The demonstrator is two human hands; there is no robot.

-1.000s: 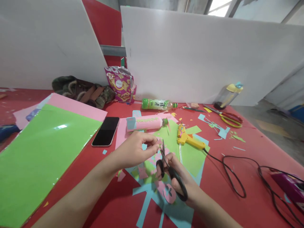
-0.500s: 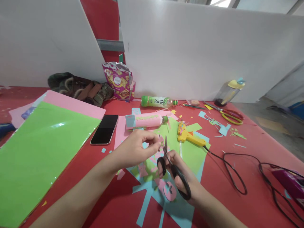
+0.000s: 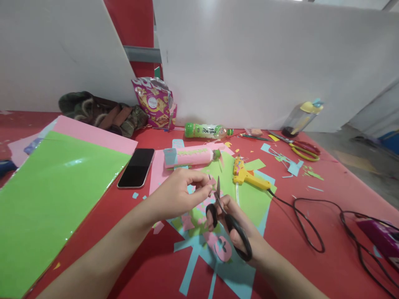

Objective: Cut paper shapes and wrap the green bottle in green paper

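Observation:
My left hand (image 3: 185, 192) pinches a small pink paper piece (image 3: 212, 182) between thumb and fingertips. Black-handled scissors (image 3: 238, 234) are held in my right hand (image 3: 235, 218), blades parted and pointing up beside that piece. Beneath both hands lie pink, green and blue paper scraps, with a pink paper circle (image 3: 223, 249) near the scissor handles. Just beyond my left hand, a bottle wrapped in pink paper (image 3: 193, 156) lies on its side. A yellow glue gun (image 3: 249, 178) rests on green paper to the right of my hands.
On the red table (image 3: 134, 253) lie a phone (image 3: 137, 168) and large green sheets (image 3: 68, 187) at left. A snack bag (image 3: 154, 104) and a green-labelled bottle (image 3: 207, 131) are at the back. Red-and-yellow scissors (image 3: 301, 148) and a black cord (image 3: 307, 201) lie right.
Both hands keep almost the same place, the scissors still parted next to the pink piece. The camera view has shifted slightly.

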